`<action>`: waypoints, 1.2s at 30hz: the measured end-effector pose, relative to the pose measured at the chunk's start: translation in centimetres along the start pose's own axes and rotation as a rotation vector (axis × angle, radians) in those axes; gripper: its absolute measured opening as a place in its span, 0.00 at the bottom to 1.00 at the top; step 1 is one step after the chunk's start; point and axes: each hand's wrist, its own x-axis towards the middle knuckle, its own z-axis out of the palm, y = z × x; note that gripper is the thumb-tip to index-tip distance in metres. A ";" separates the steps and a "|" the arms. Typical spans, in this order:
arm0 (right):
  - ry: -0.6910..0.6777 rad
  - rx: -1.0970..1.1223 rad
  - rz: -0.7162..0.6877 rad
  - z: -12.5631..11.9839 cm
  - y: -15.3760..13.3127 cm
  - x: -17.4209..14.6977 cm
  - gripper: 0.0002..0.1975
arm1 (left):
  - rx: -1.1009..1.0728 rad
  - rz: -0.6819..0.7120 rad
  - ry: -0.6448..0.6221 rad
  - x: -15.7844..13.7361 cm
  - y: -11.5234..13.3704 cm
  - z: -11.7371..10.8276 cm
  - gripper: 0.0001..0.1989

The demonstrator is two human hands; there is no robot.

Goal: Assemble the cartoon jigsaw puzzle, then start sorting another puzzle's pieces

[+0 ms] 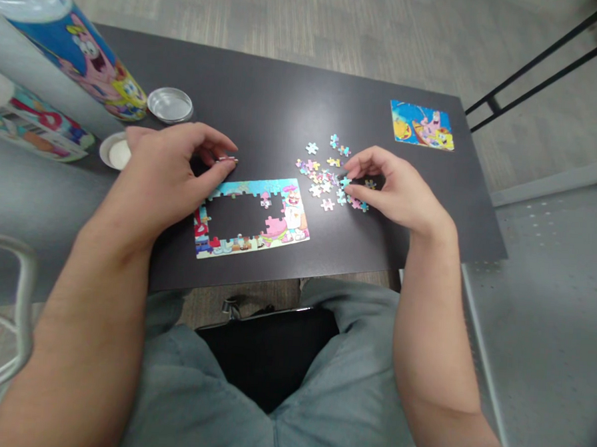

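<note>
A partly assembled jigsaw puzzle (294, 213) lies on the dark table, its border joined around a bare middle. My left hand (169, 167) is at the puzzle's upper left corner, thumb and fingers pinched on a small puzzle piece (228, 158) seen mostly edge-on. To the right of the puzzle is a pile of loose puzzle pieces (323, 178). Over that pile's right side, my right hand (398, 189) has thumb and forefinger closed about a light blue puzzle piece (345, 183). One loose-looking piece (265, 200) shows inside the border near the top.
A small cartoon picture card (422, 125) rests at the table's far right. Two printed tubes, one tall (94, 63) and one lower (38, 123), are at the left. Near them sit a round metal lid (170, 105) and a white-lined lid (118, 153). The table's front edge borders my lap.
</note>
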 end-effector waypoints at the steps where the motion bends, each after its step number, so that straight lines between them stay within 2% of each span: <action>1: -0.003 -0.004 -0.001 0.1 -0.1 0.0 0.19 | -0.008 0.005 0.003 0.0 0.0 0.0 0.20; 9: 0.006 0.102 0.039 1.0 -0.7 0.0 0.22 | 0.002 -0.003 -0.015 -0.1 0.0 0.2 0.20; 14: 0.054 0.183 0.033 2.1 -2.1 0.6 0.23 | -0.004 0.067 0.123 -0.2 0.1 0.1 0.18; 16: 0.111 0.219 0.016 3.2 -3.0 1.0 0.25 | -0.050 0.136 0.138 -0.5 1.0 0.0 0.17; 19: 0.142 0.287 0.022 5.3 -4.5 1.5 0.29 | -0.103 0.252 0.089 -1.0 3.3 0.3 0.19; 22: 0.127 0.337 0.050 7.3 -5.7 1.7 0.33 | -0.114 0.275 0.082 -1.5 5.2 1.1 0.21; 25: 0.079 0.344 0.050 8.3 -6.2 1.7 0.36 | -0.096 0.265 0.088 -1.7 5.9 1.7 0.18; 29: 0.047 0.370 0.031 8.5 -6.0 1.7 0.38 | -0.065 0.254 0.106 -1.9 5.8 1.6 0.18; 36: 0.149 0.389 0.014 7.8 -5.8 1.9 0.31 | -0.039 0.266 0.166 -2.4 5.5 0.8 0.20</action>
